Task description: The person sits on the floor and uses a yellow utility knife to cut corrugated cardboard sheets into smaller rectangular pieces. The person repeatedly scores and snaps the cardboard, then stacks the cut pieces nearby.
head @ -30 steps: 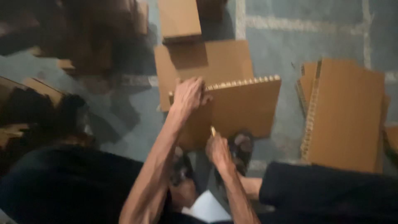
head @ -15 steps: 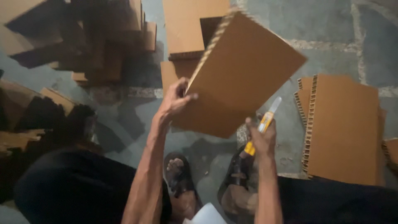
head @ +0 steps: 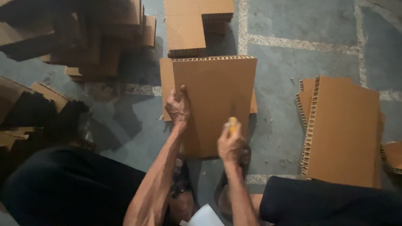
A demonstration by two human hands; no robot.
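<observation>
Head view: big flat brown honeycomb cardboard panel (head: 217, 100) lies on the grey concrete floor (head: 301, 58), open cells showing along its top edge. Left hand (head: 177, 105) grips its left edge; right hand (head: 229, 144) is fisted around a yellow-handled cutter (head: 232, 122) over its lower part. Bare floor runs right until the stacked cardboard panels (head: 343, 129).

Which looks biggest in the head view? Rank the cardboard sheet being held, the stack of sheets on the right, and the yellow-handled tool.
1. Held cardboard sheet and right stack: they look about alike, so no ranking between them.
2. Yellow-handled tool in the right hand: clearly smallest.
</observation>
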